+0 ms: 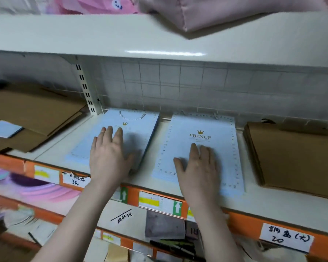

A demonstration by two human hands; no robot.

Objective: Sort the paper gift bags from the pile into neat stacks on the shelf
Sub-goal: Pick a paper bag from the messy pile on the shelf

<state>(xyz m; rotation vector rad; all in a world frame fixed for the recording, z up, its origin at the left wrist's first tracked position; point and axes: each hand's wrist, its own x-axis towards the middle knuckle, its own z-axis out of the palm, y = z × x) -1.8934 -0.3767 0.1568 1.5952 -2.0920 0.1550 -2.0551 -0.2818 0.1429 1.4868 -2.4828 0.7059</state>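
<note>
While both hands lie flat and open, the left hand (107,157) presses one light blue paper gift bag stack (138,131), and the right hand (198,168) presses another (216,148), maybe thinner, on the white shelf (254,197).

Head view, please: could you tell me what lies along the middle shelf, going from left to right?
Loose brown paper bags → left blue gift-bag stack under the left hand → right blue "PRINCE" gift-bag stack under the right hand → brown paper bag stack.
</note>
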